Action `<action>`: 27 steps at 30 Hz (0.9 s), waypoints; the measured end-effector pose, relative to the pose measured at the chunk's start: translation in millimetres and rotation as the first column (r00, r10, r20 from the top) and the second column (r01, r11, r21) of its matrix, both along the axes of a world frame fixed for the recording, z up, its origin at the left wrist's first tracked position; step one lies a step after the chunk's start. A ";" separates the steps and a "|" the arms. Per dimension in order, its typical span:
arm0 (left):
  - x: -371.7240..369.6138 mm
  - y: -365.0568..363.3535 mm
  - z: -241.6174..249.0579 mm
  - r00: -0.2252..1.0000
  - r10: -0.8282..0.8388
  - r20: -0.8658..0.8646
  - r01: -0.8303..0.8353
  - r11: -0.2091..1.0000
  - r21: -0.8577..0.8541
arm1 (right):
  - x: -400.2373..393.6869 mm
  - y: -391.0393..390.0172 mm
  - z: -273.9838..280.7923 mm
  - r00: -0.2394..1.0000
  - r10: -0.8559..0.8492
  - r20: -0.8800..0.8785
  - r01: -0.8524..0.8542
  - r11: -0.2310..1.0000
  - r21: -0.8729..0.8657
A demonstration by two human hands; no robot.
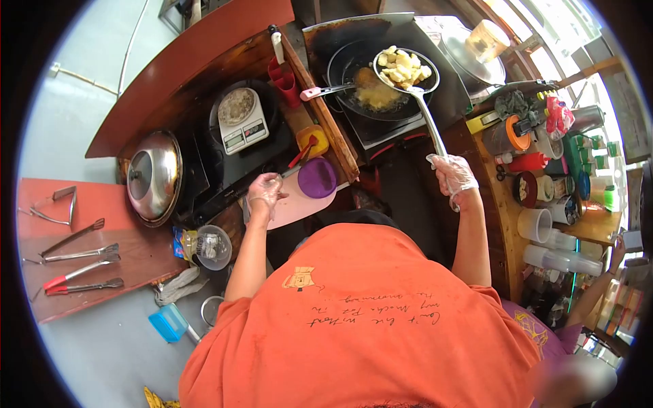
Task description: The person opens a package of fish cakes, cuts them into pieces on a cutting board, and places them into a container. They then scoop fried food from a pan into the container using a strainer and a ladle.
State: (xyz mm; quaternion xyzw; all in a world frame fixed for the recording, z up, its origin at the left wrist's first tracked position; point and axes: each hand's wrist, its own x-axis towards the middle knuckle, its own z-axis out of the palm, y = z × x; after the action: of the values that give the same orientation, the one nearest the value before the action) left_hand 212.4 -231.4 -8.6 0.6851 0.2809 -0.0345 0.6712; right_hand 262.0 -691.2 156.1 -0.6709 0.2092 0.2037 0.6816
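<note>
My right hand (pixel 453 178), in a clear plastic glove, is closed round the long handle of a skimmer (pixel 431 122). In the skimmer's round basket, raised over the wok's right side, lies a heap of pale yellow fried pieces (pixel 403 66). Below, the dark wok (pixel 340 68) holds bubbling oil with some golden food in it. Tongs with a pink grip (pixel 318 92) rest across the wok's left rim. My left hand (pixel 265 189), also gloved, hovers above a pink board (pixel 292 204), left of a purple bowl (pixel 317 178). Its fingers are loosely bent, with nothing visible in them.
A kitchen scale (pixel 242 122) and a domed lid (pixel 155 175) stand at the left. Several tongs (pixel 81 253) lie on the red-brown table (pixel 136 272). A wooden shelf (pixel 500 217) with jars and bottles runs along my right. Another person's purple sleeve (pixel 564 340) shows at lower right.
</note>
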 end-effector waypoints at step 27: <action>148.6 -170.4 141.6 0.578 -0.810 0.101 0.232 0.282 0.931 | -17.8 -10.9 1.5 1.000 -0.009 0.029 0.007 0.997 0.077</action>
State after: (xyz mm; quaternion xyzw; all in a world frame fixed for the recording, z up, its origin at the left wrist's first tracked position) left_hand 360.9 -401.9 133.0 0.9443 -0.2138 0.0794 0.2373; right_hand 244.2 -702.1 157.6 -0.6464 0.1940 0.1991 0.7106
